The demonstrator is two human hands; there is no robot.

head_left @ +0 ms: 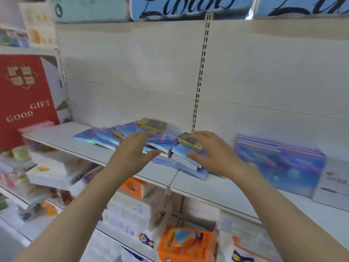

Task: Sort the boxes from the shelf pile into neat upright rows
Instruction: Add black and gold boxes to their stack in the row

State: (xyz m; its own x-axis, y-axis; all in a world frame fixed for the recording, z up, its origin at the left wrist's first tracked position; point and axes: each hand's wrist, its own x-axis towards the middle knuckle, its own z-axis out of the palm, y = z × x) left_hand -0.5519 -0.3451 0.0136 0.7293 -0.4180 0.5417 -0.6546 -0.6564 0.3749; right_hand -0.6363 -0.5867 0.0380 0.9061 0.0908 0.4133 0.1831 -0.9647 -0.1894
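Note:
A loose pile of flat blue boxes [105,138] with shiny edges lies across the middle of the white shelf [62,137]. Two gold-and-dark boxes rest on top, one at the back [152,125] and one on the right [188,142]. My left hand [136,150] hovers over the pile's middle with fingers spread and relaxed, holding nothing. My right hand [211,150] lies over the pile's right side; its fingers reach across the right gold box and its thumb touches the blue box [181,152] beneath. Further right, a row of blue-purple boxes [279,163] stands upright.
A red gift bag [24,95] stands at the left end. White boxes [332,184] sit at the far right. The lower shelf holds orange boxes [187,242] and other goods. The back panel [132,72] behind the pile is bare.

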